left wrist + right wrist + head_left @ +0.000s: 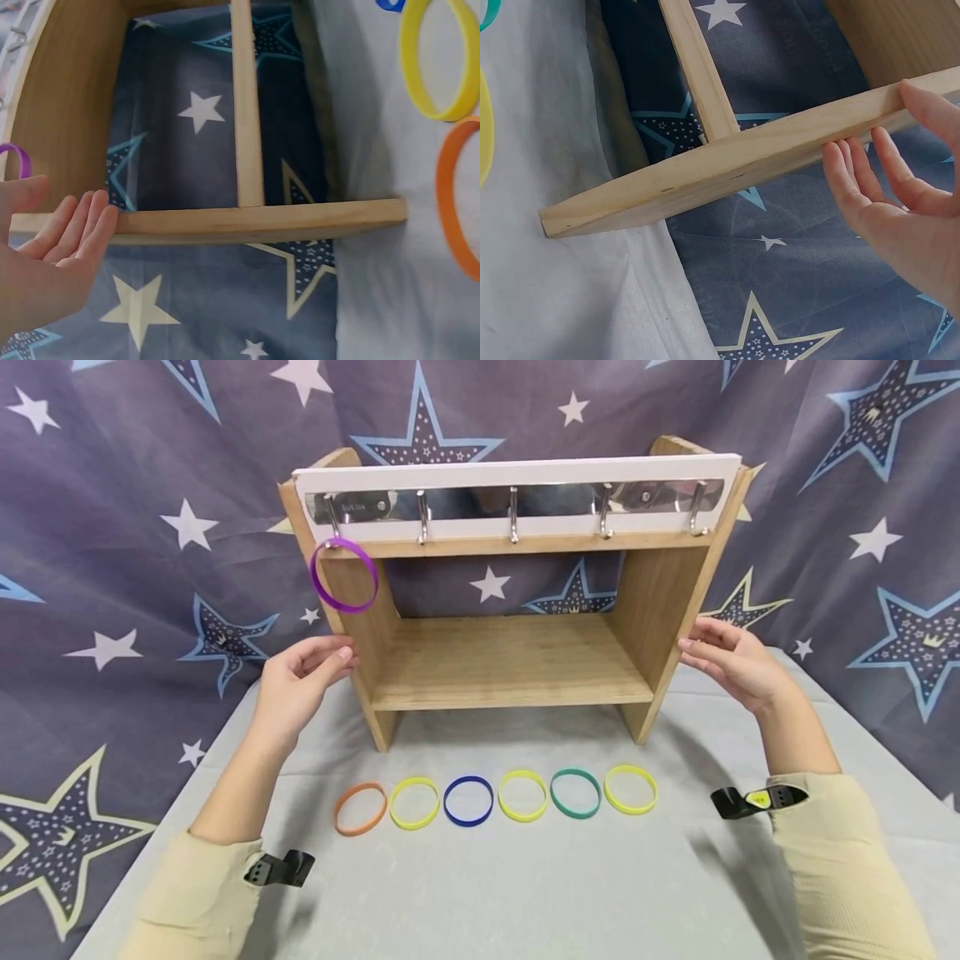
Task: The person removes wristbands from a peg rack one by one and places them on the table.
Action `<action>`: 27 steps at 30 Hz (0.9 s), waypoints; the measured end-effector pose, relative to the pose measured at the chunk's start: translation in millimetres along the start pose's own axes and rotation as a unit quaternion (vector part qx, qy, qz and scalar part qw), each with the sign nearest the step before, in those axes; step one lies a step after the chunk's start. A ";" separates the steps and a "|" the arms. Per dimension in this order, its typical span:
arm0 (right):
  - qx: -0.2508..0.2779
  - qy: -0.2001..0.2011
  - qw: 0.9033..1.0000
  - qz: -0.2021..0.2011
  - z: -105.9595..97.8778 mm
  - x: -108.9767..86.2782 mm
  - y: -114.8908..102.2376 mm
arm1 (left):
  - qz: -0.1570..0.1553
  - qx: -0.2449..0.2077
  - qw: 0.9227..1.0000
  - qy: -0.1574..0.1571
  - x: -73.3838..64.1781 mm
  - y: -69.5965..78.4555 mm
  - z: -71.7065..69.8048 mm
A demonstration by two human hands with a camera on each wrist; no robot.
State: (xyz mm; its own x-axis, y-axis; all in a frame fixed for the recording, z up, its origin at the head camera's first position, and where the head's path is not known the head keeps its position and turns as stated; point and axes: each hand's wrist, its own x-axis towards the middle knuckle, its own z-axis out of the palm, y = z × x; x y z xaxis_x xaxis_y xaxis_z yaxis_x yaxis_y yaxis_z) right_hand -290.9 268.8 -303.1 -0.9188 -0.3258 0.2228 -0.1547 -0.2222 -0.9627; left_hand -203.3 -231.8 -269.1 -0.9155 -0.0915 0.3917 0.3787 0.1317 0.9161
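A wooden shelf point(517, 664) stands upright with a white top board carrying a metal strip of several hooks point(513, 515). A purple ring band point(344, 609) hangs on the leftmost hook. My left hand point(303, 681) is at the outer side of the left panel point(300, 220), its fingers fairly straight, fingertips close to the wood. At the right panel point(705, 166), my right hand point(738, 664) has its thumb at the front edge and its fingertips along the outer face. Neither hand is wrapped around the wood.
In front of the shelf, on the grey cloth, lies a row of bands: orange point(338, 818), yellow point(414, 827), blue point(468, 823), yellow point(522, 818), green point(575, 816) and yellow point(631, 812). A star-patterned curtain point(150, 610) hangs behind and to both sides.
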 end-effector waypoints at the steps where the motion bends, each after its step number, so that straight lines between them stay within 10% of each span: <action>1: 0.000 0.000 1.000 0.002 -0.2 -0.3 0.1 | 0.003 -0.012 1.000 0.001 1.3 2.5 0.8; 27: -0.029 0.020 0.999 0.018 1.1 -2.0 -1.7 | 0.029 -0.207 0.965 0.157 24.8 38.6 31.2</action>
State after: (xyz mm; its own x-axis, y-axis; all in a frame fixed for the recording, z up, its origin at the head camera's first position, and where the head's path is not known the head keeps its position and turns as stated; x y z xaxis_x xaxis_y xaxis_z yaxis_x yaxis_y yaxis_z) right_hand -288.4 268.9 -301.8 -0.9378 -0.2951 0.1828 -0.1408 -0.1578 -0.9774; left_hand -215.6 -198.2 -226.7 -0.8297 -0.3996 0.3897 0.5087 -0.2540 0.8226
